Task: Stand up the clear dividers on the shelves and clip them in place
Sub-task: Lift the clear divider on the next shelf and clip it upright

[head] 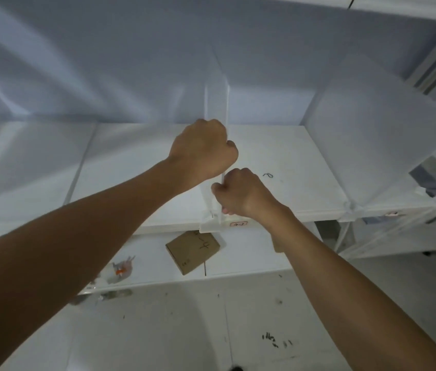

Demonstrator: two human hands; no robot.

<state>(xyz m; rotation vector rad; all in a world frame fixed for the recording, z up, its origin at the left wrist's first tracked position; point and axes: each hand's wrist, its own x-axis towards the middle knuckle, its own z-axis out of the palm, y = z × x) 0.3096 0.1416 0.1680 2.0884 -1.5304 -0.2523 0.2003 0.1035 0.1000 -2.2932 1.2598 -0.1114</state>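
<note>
A clear divider (216, 103) stands upright on the white shelf (286, 156), running from the back wall to the front lip. My left hand (203, 151) is closed around its front edge, higher up. My right hand (241, 194) grips the same edge lower down, close to the front clip (211, 223) at the shelf lip. A second clear divider (372, 129) stands upright to the right, held at the front edge by its own clip (352, 206). Another divider (24, 145) stands at the left.
On the lower shelf lie a brown cardboard box (192, 250) and some small plastic bits with an orange piece (122, 269). A small dark wire loop (267, 175) rests on the upper shelf. The white floor (184, 330) below is scuffed.
</note>
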